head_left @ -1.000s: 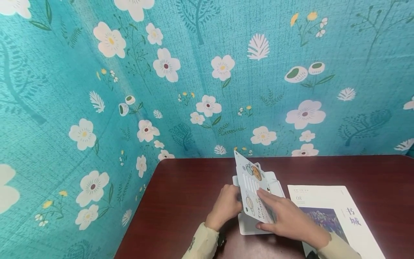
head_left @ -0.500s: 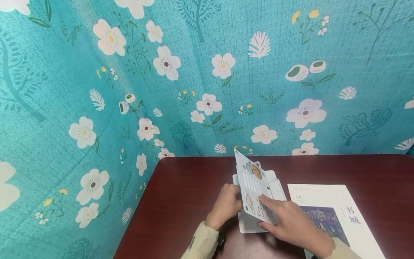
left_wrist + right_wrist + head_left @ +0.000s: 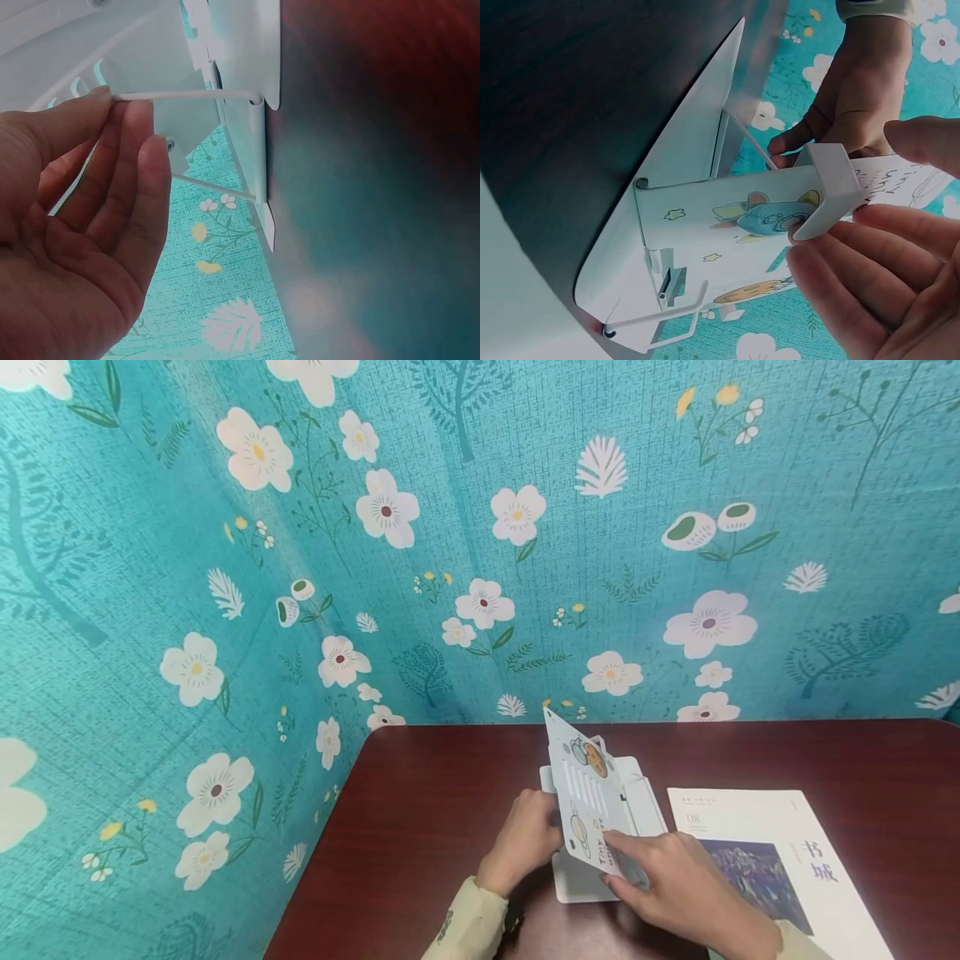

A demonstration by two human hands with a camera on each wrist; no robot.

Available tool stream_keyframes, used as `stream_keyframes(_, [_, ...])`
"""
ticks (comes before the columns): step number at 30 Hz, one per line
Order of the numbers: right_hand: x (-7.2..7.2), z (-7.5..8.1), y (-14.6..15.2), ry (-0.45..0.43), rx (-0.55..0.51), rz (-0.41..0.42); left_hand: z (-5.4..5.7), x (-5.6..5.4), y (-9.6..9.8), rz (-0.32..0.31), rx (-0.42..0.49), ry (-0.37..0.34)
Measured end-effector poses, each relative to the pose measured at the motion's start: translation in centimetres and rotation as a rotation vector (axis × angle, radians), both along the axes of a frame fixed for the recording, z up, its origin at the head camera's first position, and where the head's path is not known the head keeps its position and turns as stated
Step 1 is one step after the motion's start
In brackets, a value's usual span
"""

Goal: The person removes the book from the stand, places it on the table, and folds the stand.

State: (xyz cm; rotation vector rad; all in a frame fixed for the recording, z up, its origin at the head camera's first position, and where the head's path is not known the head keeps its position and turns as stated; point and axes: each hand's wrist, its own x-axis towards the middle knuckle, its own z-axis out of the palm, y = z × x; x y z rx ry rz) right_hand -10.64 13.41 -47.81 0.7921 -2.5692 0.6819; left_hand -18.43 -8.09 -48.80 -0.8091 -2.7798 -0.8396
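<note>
A white folding book stand (image 3: 592, 793) with a cartoon planet print and the words "Tiny universe" stands on the table, its printed panel tilted up from a flat white base (image 3: 581, 885). Behind the panel, my left hand (image 3: 525, 835) pinches the stand's thin wire leg (image 3: 187, 94) between thumb and fingers; the leg's hinge shows in the left wrist view. My right hand (image 3: 675, 877) holds the panel's near lower part, index finger on the print and thumb by the edge. In the right wrist view its fingertips touch the white ledge (image 3: 831, 187).
A white book (image 3: 817, 827) with a dark picture on its cover lies to the right of the stand. The dark red table (image 3: 420, 827) meets a teal floral cloth (image 3: 450, 568) at its back and left. Another wire piece (image 3: 690, 315) juts from the stand.
My right hand's fingers have slid slightly down the panel toward its near edge, uncovering more of the print. The left hand and the stand have hardly moved.
</note>
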Motion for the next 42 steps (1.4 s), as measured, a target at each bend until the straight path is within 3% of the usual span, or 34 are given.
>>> stream_keyframes(13, [0.1,0.2,-0.2,-0.007,-0.031,-0.012,-0.2,0.2,0.0,0.014,-0.002,-0.003])
stream_keyframes(18, [0.0,-0.1,-0.2,0.037,-0.092,-0.025,-0.5,0.2,0.2,0.009,-0.008,-0.009])
stream_keyframes(23, [0.0,-0.4,0.6,0.079,-0.154,-0.033,-0.7,0.3,0.6,-0.013,0.015,-0.057])
stream_keyframes(30, [0.6,-0.5,3.1,-0.058,-0.319,-0.065,-0.9,0.5,0.7,-0.007,-0.023,-0.143])
stream_keyframes(33, [0.7,-0.6,3.5,-0.109,-0.343,-0.047,-1.0,0.6,0.6,-0.004,-0.038,-0.155])
stream_keyframes(42, [0.5,-0.7,3.4,-0.06,-0.338,-0.009,-1.2,0.5,0.6,-0.028,-0.054,-0.146])
